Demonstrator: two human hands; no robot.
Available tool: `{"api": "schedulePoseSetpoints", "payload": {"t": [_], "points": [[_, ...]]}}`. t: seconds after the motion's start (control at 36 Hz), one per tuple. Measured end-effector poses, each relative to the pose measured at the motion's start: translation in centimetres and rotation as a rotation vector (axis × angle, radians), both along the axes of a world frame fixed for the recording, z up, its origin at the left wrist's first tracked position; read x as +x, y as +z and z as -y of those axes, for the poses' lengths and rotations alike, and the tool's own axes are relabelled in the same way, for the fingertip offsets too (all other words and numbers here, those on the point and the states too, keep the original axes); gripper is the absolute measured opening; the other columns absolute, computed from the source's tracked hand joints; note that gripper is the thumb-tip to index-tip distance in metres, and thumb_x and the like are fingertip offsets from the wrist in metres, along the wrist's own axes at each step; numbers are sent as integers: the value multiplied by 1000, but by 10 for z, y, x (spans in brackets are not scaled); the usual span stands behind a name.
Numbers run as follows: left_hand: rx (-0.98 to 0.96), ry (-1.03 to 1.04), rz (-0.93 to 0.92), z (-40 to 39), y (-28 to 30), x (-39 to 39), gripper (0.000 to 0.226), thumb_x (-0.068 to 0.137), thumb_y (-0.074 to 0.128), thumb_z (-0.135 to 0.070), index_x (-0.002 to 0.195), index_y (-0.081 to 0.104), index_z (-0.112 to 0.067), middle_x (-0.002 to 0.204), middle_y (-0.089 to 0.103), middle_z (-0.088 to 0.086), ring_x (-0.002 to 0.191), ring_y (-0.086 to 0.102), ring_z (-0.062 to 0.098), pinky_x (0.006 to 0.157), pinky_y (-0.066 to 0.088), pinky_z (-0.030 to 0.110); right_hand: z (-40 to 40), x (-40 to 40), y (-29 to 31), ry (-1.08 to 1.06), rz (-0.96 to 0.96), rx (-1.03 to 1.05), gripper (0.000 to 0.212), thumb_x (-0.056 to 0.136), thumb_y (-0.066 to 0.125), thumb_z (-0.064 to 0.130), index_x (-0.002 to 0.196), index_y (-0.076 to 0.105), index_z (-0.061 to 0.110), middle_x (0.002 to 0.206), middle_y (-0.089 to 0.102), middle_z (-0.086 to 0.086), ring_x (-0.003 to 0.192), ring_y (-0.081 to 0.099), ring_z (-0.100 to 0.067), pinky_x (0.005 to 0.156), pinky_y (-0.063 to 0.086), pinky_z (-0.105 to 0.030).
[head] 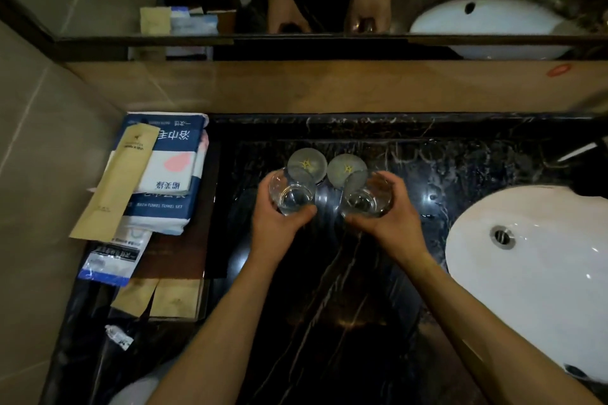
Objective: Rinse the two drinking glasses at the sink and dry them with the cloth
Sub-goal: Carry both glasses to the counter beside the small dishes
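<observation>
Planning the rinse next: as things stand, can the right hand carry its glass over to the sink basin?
Probably yes. The right hand grips its glass, and only bare dark countertop lies between it and the white basin on that side. The left hand holds the other glass, well clear.

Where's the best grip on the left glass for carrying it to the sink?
Around the side wall of the left glass, coming from the outer left, as the left hand does now. It stands upright with its mouth up, and the right glass crowds its inner side, so probably only the outer wall is free.
</observation>
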State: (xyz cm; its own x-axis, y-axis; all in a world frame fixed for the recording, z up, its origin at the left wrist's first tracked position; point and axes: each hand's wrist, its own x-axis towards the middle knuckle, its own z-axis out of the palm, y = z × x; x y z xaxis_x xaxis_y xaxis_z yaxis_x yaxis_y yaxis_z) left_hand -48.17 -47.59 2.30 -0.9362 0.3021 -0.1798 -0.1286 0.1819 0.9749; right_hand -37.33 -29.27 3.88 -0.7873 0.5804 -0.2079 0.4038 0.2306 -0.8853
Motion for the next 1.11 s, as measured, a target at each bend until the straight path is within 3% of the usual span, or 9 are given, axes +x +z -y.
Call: {"api": "schedulePoseSetpoints", "payload": {"t": [0.06,0.14,0.25,0.39,0.64,0.83,0.94,1.11], "points": [[-7,-10,-11,-10,0,-14,79,62,91,-9,122,53,-43,114,66,-23,108,64,3,89,49,19,-8,-13,-1,8,7,19,85,59,93,34,116,39,65,112,60,39,103,58,17,83,44,-3],[-22,-29,-27,-24,2,-32,77,57,89,-22,117,52,-53,113,64,-31,108,63,-1,87,48,13,-17,-33,-3,4,12,15,85,60,93,32,122,40,57,108,57,43,99,52,26,75,41,3],[-41,-85,-71,-41,3,-50,76,58,88,-20,113,51,-57,112,61,-36,105,62,-6,84,47,9,-23,-55,-7,-21,7,-17,82,56,91,40,116,39,62,105,57,46,97,55,23,76,43,-3],[-57,-123,-119,-51,-2,-65,80,61,90,-12,113,50,-59,113,62,-35,106,61,-6,85,45,7,-26,-70,-14,-55,-20,-27,80,52,88,48,111,39,69,105,57,49,96,56,23,71,41,4],[-65,-156,-124,-53,-14,-76,80,64,90,-8,117,51,-52,115,62,-33,107,61,-8,84,45,5,-25,-77,-29,-100,-15,-31,79,52,89,48,111,41,68,104,62,41,93,62,13,77,48,-19],[-75,-153,-101,-51,-24,-78,79,62,91,-12,120,50,-46,118,64,-23,109,62,-2,86,46,8,-22,-76,-31,-105,-16,-1,78,53,89,51,113,42,65,108,62,38,96,62,12,82,50,-20],[-94,-157,-113,-51,-24,-78,78,62,90,-13,119,50,-48,116,62,-32,108,61,-5,86,45,6,-22,-76,-31,-99,-4,2,78,54,89,52,115,42,64,108,63,38,96,63,11,83,52,-23],[-113,-172,-87,-48,-28,-79,82,64,91,-11,118,47,-53,119,61,-27,110,59,-8,86,44,5,-20,-73,-32,-97,-6,-4,81,56,90,51,119,40,61,112,61,37,100,61,13,81,47,-17]]}}
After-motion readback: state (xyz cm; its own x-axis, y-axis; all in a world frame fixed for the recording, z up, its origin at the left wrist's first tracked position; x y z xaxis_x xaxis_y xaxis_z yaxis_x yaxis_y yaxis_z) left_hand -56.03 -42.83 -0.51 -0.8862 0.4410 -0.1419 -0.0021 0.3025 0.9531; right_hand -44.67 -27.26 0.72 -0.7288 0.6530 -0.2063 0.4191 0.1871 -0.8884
